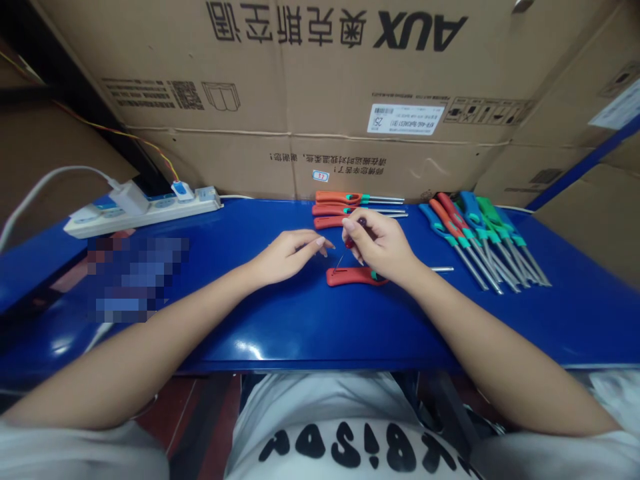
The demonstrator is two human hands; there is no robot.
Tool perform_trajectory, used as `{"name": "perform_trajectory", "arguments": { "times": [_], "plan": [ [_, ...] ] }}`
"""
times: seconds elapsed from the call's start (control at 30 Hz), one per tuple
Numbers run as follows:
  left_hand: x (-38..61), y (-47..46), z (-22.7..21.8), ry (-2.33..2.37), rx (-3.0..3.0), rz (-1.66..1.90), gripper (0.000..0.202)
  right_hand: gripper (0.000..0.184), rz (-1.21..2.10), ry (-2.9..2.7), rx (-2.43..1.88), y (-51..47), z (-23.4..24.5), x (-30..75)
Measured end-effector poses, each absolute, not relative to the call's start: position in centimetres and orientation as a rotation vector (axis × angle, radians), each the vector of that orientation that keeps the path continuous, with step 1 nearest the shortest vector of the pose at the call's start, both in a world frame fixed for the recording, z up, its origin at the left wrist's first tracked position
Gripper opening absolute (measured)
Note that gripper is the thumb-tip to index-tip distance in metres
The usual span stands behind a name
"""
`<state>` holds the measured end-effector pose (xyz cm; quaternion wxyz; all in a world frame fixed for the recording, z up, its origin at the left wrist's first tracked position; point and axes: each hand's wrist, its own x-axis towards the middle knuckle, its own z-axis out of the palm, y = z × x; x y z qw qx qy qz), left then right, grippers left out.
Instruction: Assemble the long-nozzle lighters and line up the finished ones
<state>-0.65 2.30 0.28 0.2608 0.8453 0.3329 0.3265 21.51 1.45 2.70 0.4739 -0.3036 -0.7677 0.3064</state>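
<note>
A red long-necked lighter (345,277) lies on the blue table, its handle end to the left and its metal tube to the right. My right hand (377,240) is closed around the dark red handle of a small screwdriver (349,244). The thin shaft slants down to the left end of the lighter's handle. My left hand (287,257) hovers just left of that lighter, fingers loosely stretched and holding nothing. Behind my hands, orange and red lighters (333,198) lie in a stack of rows, partly hidden by my right hand.
A pile of blue, green, red and orange lighters (487,233) lies at the right. At the left back is a white power strip (150,210) with plugs and cables. A large cardboard sheet (300,100) stands along the back. A blurred, pixelated item lies at the left.
</note>
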Motion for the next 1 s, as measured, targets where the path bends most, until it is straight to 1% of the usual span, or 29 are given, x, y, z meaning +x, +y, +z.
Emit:
{"name": "perform_trajectory", "arguments": {
  "times": [0.27, 0.43, 0.57, 0.83, 0.93, 1.0],
  "plan": [
    [-0.43, 2.03, 0.38, 0.799, 2.320, 0.829, 0.034, 0.043, 0.701, -1.909, -0.742, 1.37, 2.68, 21.57],
    [-0.92, 2.44, 0.80, 0.895, 2.070, 1.004, 0.039, 0.044, 0.706, -1.872, -0.765, 1.37, 2.62, 21.47],
    [-1.22, 2.82, 1.19, 0.953, 1.872, 1.126, 0.040, 0.044, 0.779, -1.839, -0.763, 1.40, 2.49, 21.42],
    [-0.86, 2.78, 0.59, 0.941, 1.899, 1.051, 0.038, 0.041, 0.780, -1.878, -0.738, 1.28, 2.39, 21.49],
    [-0.95, 2.71, 0.45, 0.922, 1.952, 1.011, 0.037, 0.036, 0.699, -1.933, -0.768, 1.30, 2.30, 21.45],
    [-1.07, 2.64, 0.46, 0.863, 2.073, 0.947, 0.030, 0.029, 0.543, -2.013, -0.788, 1.24, 2.46, 21.35]
  ]
}}
